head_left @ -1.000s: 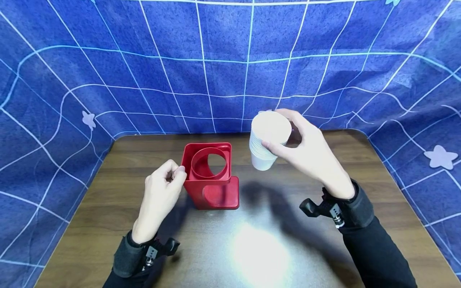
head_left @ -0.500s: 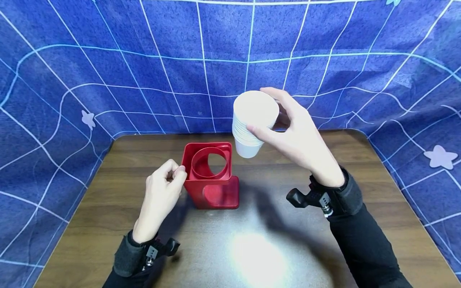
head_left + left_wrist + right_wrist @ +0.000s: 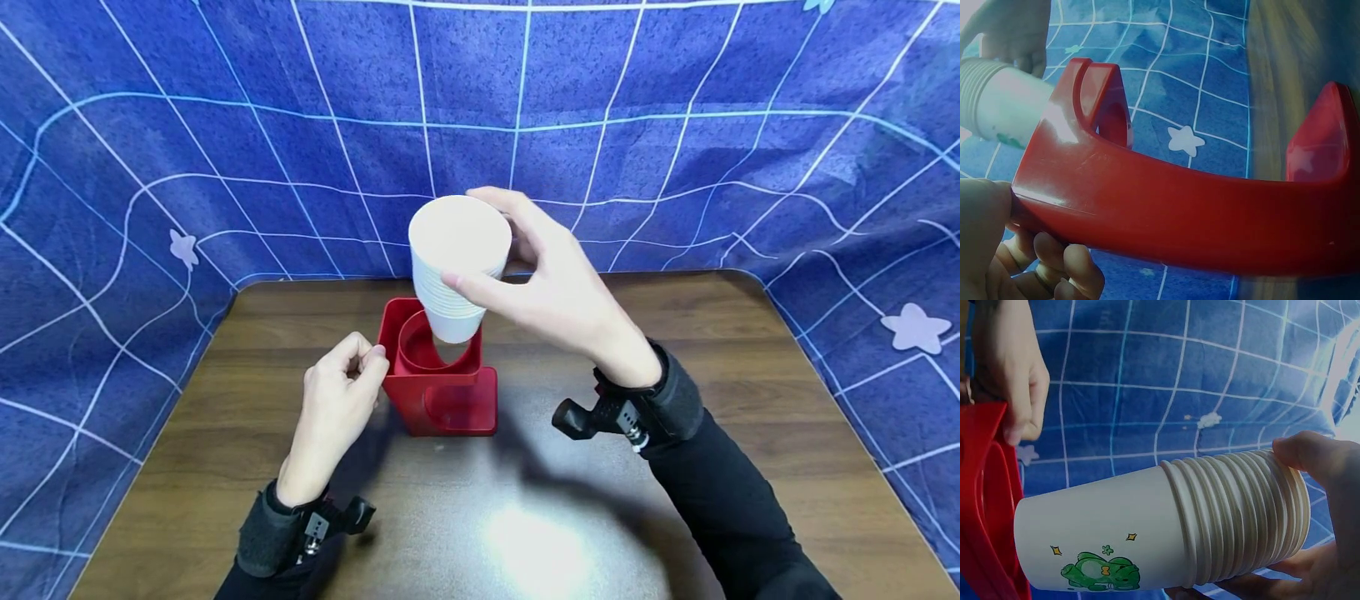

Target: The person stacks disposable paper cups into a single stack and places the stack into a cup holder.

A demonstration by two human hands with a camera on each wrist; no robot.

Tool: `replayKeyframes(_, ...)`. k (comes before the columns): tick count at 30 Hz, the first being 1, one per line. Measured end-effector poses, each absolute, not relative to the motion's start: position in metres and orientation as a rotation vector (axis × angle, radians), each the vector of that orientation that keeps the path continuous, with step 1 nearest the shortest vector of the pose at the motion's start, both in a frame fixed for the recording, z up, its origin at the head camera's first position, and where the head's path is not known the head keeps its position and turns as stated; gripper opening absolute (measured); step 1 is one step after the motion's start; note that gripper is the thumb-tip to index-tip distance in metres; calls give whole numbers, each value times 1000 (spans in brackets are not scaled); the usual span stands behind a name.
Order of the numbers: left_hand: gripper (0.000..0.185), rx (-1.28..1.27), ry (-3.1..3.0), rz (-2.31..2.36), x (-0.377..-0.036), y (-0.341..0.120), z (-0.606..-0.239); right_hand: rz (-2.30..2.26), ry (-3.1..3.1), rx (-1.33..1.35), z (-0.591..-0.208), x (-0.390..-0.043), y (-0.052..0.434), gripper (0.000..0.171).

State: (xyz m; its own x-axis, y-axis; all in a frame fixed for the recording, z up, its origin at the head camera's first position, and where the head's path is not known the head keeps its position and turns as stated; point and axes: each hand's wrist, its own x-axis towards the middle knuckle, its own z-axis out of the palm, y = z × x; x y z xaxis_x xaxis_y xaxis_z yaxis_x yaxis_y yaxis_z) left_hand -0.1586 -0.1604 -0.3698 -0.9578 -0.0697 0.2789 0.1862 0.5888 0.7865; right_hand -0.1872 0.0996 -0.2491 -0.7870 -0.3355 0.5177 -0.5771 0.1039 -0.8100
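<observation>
The red holder [image 3: 438,367] stands on the table [image 3: 225,433]; it looks like stiff, smooth plastic, probably light enough to slide, and the left hand [image 3: 333,408] pinches its near left corner. The stack of paper cups [image 3: 453,271] hangs just above its round opening, likely light and easily crushed (best held at the ribbed rims), where the right hand [image 3: 551,287] grips it. A green frog [image 3: 1100,572] marks the bottom cup.

Dark wooden table [image 3: 750,400], blue cloth backdrop [image 3: 225,125] with pale grid lines, pale star patches [image 3: 917,327]
</observation>
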Motion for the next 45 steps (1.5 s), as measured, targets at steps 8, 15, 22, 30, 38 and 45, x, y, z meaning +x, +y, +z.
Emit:
replayKeyframes(8,27,-86,-2540,-1324,-159,-160,-371,1692,-2296,906,-266,-194,80,62)
replayKeyframes(15,26,-86,-2546,-1341,-159,-161,-372,1570,-2423,838,-289,-201,75,62)
replayKeyframes(22,25,-92,-2544,-1351,-159,-161,-372,1496,-2497,827,-304,-206,74,61)
replayKeyframes(30,26,-81,-2544,-1346,-160,-162,-373,1442,-2557,834,-309,-206,74,63)
replayKeyframes(38,27,-78,-2534,-1344,-159,-161,-373,1388,-2568,891,-309,-205,72,61)
replayKeyframes(45,27,-73,-2533,-1351,-159,-160,-372,1385,-2578,896,-307,-205,73,60)
